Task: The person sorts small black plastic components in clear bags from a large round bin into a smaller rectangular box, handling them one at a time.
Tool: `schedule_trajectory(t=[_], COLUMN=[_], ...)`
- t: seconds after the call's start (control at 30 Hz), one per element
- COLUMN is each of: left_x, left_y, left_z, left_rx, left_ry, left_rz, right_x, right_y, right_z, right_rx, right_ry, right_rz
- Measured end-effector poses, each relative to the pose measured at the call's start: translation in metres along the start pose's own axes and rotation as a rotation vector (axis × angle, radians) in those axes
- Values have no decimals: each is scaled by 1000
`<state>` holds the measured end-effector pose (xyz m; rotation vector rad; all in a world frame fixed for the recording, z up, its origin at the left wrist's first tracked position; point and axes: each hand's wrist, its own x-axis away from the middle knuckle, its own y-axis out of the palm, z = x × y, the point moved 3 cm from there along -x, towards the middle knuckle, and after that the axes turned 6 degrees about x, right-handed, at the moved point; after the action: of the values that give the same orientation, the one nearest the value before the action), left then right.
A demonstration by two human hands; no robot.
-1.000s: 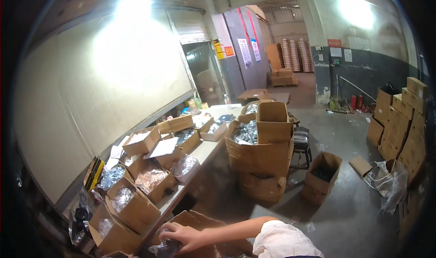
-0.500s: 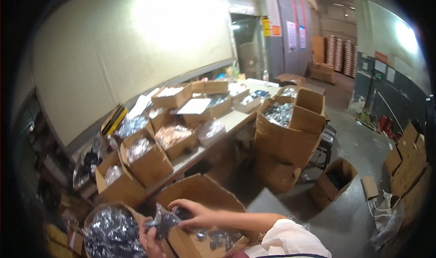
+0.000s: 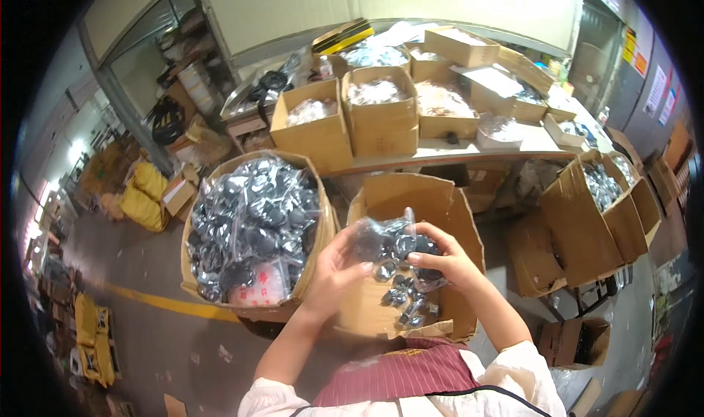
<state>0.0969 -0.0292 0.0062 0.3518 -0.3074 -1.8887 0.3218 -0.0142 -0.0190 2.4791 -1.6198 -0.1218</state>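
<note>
Over a nearly empty cardboard box, both my hands are closed on a clear plastic bag of dark round parts. My left hand grips the bag's left side, fingers partly hidden behind it. My right hand wraps round its right side, with dark round pieces against the fingers. Several small dark, shiny parts lie in the box below my hands. To the left stands a big carton heaped with similar clear bags of dark parts. A white bag with red print lies on its near side.
Behind the boxes runs a long table crowded with open cartons of bagged parts. A stacked carton with silvery bags stands at right, a smaller box below it. Yellow sacks lie on the floor at left.
The view has swung to the left and settled, so the table and cartons now sit further right. The bag stays in both hands, now held over the nearly empty box.
</note>
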Motion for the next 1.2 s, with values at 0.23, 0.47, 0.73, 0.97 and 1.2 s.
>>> schedule_trajectory(t=[0.23,0.47,0.73,0.97,1.2], left_x=[5,11,16,14,12], left_y=[-13,-14,-18,-19,-20], left_z=[-9,-9,-10,-15,-20], left_rx=[43,54,129,223,290], left_ry=[76,43,48,21,-16], left_rz=[64,102,120,195,193], right_x=[-4,-4,-4,-4,-5], right_y=[3,7,12,13,16], right_z=[8,10,13,13,21], right_rx=[-4,-47,-110,-65,-98], right_ry=[35,33,52,51,56], right_rz=[8,11,-14,-68,-63])
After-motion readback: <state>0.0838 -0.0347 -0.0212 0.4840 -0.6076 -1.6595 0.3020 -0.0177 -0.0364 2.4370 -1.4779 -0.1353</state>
